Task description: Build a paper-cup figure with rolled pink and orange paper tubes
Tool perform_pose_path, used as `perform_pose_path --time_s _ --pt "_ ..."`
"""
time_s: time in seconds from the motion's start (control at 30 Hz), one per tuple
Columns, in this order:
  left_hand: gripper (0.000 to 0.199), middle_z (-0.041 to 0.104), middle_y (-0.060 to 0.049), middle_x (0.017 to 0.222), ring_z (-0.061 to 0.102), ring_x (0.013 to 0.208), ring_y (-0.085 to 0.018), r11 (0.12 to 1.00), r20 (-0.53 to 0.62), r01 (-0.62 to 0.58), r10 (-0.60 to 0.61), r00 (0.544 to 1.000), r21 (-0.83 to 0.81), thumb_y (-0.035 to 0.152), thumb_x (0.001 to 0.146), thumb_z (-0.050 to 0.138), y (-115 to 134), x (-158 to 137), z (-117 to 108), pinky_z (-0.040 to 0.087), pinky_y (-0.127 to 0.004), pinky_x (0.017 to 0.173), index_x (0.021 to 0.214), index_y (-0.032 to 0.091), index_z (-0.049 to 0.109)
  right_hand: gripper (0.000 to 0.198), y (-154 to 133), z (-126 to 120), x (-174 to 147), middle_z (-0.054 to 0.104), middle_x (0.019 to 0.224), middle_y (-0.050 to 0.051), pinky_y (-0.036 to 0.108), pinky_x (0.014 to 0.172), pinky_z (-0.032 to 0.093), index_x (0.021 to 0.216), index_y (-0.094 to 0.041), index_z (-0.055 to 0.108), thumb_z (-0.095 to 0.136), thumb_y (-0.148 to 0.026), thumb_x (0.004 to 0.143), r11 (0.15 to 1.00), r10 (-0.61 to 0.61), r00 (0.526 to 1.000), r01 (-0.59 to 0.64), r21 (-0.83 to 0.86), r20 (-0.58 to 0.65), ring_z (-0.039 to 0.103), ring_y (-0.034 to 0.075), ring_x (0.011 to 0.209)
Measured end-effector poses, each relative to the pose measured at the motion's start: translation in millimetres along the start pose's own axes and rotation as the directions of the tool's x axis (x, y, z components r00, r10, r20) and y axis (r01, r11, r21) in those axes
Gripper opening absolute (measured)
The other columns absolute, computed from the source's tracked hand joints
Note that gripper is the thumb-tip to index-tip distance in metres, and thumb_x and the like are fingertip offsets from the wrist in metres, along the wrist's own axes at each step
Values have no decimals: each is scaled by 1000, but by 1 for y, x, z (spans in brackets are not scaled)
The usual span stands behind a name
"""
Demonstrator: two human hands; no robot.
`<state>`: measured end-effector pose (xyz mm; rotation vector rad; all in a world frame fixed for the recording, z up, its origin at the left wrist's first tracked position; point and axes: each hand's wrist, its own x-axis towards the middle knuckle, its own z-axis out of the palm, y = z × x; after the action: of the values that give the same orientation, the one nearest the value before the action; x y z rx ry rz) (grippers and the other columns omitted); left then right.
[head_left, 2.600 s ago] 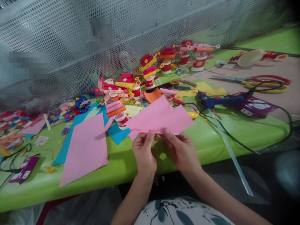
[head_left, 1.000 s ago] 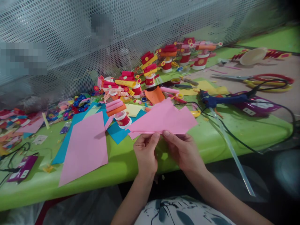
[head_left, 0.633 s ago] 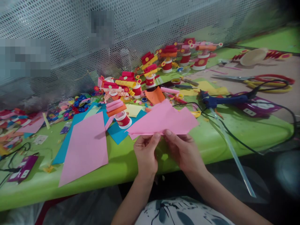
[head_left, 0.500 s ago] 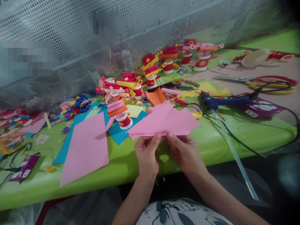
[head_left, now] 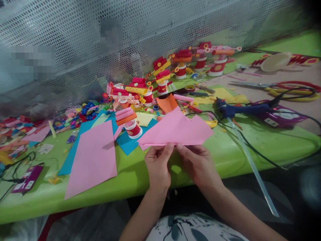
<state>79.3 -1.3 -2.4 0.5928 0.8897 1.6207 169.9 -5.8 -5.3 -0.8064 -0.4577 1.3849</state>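
A pink foam or paper sheet [head_left: 178, 129] with an irregular cut outline is held up just above the table's front edge. Its near edge is folded or rolled in a narrow strip. My left hand [head_left: 159, 164] pinches that edge near the middle, thumb on top. Close beside it, my right hand [head_left: 198, 162] grips the same edge with thumb above and fingers beneath. Behind the sheet, to the left, stands a red and white cup [head_left: 133, 129] topped with pink and orange rolls. A larger pink sheet [head_left: 94, 159] lies flat to the left.
A blue glue gun [head_left: 240, 109] with a long clear glue stick [head_left: 253, 167] rests at right, its cord trailing over the green table [head_left: 135, 180]. Beyond it lie scissors [head_left: 288, 87]. Several decorated cups [head_left: 181, 71] line the mesh barrier [head_left: 150, 30]. A purple box [head_left: 28, 179] sits at left.
The hands and the pink sheet hold nearly the same pose. The whole view has shifted very slightly; nothing has been picked up or let go.
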Motion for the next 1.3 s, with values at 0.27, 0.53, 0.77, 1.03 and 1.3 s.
perform_pose_path --time_s 0.27,0.53,0.77,1.03,1.3 --pt "15 78 1 77 69 73 -8 1000 25 17 -17 1000 8 26 71 90 0 2 -1 55 -22 78 76 19 78 23 -2 2 1 80 83 -1 32 85 61 81 -27 82 95 -29 61 1000 2 1000 -2 -16 -6 75 19 80" --pt "13 79 0 83 70 78 -10 1000 111 18 -21 994 26 24 74 88 1 2 -3 55 -23 81 83 20 80 24 -1 1 1 81 87 0 34 89 61 83 -27 82 94 -31 63 1000 0 1000 1 -17 16 75 21 88" --pt "12 79 -1 82 70 76 -11 997 80 17 -23 997 79 27 75 87 0 1 -2 55 -26 82 81 19 80 21 -2 1 1 81 87 0 36 88 60 83 -28 81 93 -30 65 1000 1 1000 -1 -23 22 76 22 89" --pt "14 79 -2 80 68 74 -11 990 60 19 -27 998 142 30 75 87 -2 2 -1 54 -26 79 80 19 81 19 -3 2 1 80 86 0 32 84 60 81 -28 81 93 -30 66 999 -15 1000 15 -38 17 75 19 84" --pt "14 79 -2 80 69 76 -12 992 68 19 -28 997 128 30 74 87 -1 3 -3 54 -26 81 80 19 82 23 -4 3 1 80 84 0 35 88 60 82 -28 81 94 -29 63 1000 -7 1000 7 -31 16 75 21 88"
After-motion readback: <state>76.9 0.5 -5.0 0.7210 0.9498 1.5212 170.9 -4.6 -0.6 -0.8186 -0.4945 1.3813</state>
